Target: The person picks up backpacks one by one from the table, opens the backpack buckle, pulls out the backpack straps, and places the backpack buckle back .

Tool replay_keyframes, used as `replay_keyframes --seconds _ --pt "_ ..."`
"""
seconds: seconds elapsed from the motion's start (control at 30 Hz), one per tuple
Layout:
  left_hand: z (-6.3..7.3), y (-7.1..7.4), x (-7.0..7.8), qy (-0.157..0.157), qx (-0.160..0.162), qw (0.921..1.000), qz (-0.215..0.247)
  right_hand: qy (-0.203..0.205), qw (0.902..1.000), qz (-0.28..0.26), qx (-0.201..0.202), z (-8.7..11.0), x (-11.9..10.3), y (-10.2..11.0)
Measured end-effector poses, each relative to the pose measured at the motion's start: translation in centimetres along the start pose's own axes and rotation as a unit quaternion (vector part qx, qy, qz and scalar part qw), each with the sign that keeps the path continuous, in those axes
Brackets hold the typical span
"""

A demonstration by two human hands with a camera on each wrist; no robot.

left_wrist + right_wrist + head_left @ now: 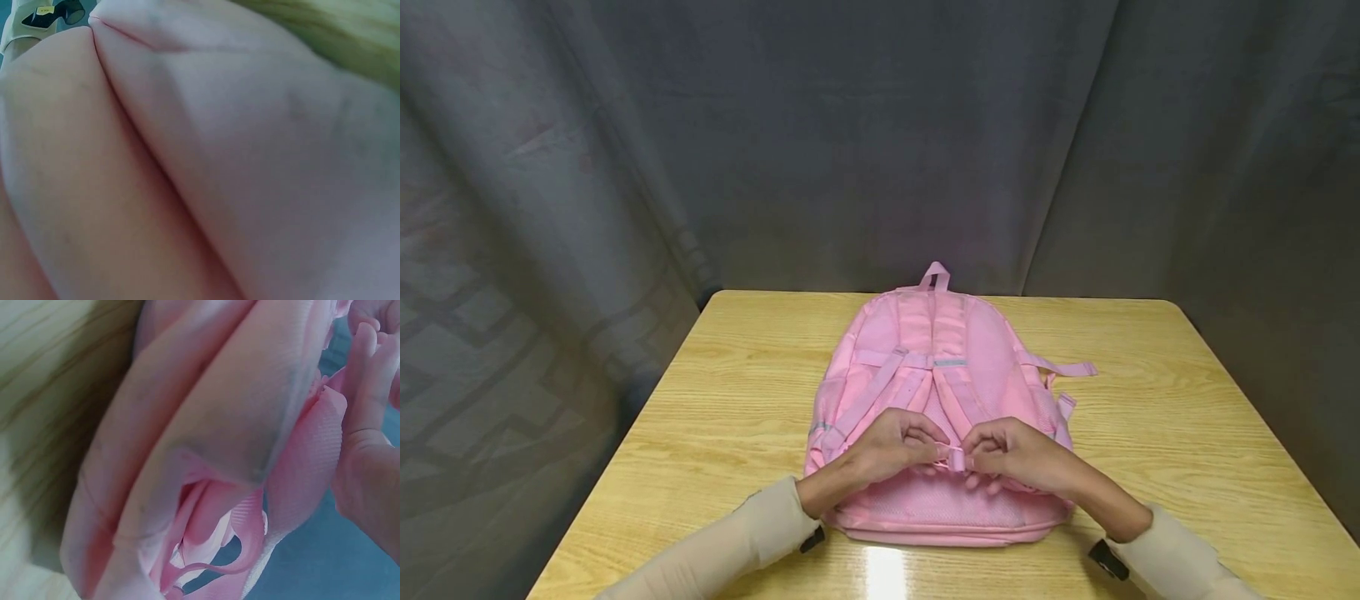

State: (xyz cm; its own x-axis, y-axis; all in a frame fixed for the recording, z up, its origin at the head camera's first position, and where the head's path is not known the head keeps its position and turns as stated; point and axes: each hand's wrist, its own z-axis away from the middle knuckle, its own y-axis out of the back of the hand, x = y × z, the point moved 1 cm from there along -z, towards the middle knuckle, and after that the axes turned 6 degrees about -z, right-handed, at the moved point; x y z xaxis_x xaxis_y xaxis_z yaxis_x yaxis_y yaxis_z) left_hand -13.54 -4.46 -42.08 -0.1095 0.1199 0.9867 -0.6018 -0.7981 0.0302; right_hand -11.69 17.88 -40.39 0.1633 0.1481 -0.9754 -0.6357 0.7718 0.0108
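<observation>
A pink backpack (925,504) lies on the table with its shoulder straps (955,329) facing up. Over its lower middle, a small pink strap buckle (956,459) sits between the two hands. My left hand (895,446) pinches the buckle's left side with bent fingers. From the other side, my right hand (1018,450) pinches its right end between thumb and fingers. In the right wrist view, the right hand (369,462) reaches past the bag's pink side; fingertips meet at the top corner. Pink fabric (269,156) fills most of the left wrist view, where the left hand's fingers cannot be made out.
The wooden table (737,392) extends around the bag. Loose pink strap ends (1075,368) stick out over its right side, and a carry loop (936,273) stands at the far end. Grey curtains (865,150) hang behind and beside the table.
</observation>
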Motion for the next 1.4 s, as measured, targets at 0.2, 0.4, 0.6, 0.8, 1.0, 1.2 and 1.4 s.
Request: replay_keyframes --seconds 0.2,0.4,0.6,0.8,1.0,1.2,1.4 --pt "0.0 -0.1 0.0 0.000 -0.004 1.0000 0.007 -0.002 0.9999 -0.013 -0.005 0.0 0.1 -0.1" --pt "0.2 -0.3 0.0 0.006 -0.003 1.0000 -0.003 0.019 0.9997 0.003 -0.015 -0.1 -0.1 -0.2" --pt "0.2 -0.3 0.0 0.009 -0.001 1.0000 -0.001 0.032 0.9992 0.015 -0.020 -0.3 0.1 -0.2" --pt "0.3 -0.4 0.0 0.008 -0.004 1.0000 -0.001 0.031 0.9990 0.018 -0.024 -0.4 0.3 -0.1" --pt "0.3 -0.4 0.0 0.010 0.000 0.9999 -0.003 0.028 0.9992 0.007 -0.026 -0.4 0.4 -0.2" --pt "0.1 -0.3 0.0 0.009 -0.001 1.0000 0.003 0.012 0.9989 -0.037 -0.025 -0.2 0.9 -0.1" --pt "0.2 -0.3 0.0 0.008 -0.001 1.0000 0.005 0.015 0.9969 -0.072 -0.030 -0.2 1.3 0.0"
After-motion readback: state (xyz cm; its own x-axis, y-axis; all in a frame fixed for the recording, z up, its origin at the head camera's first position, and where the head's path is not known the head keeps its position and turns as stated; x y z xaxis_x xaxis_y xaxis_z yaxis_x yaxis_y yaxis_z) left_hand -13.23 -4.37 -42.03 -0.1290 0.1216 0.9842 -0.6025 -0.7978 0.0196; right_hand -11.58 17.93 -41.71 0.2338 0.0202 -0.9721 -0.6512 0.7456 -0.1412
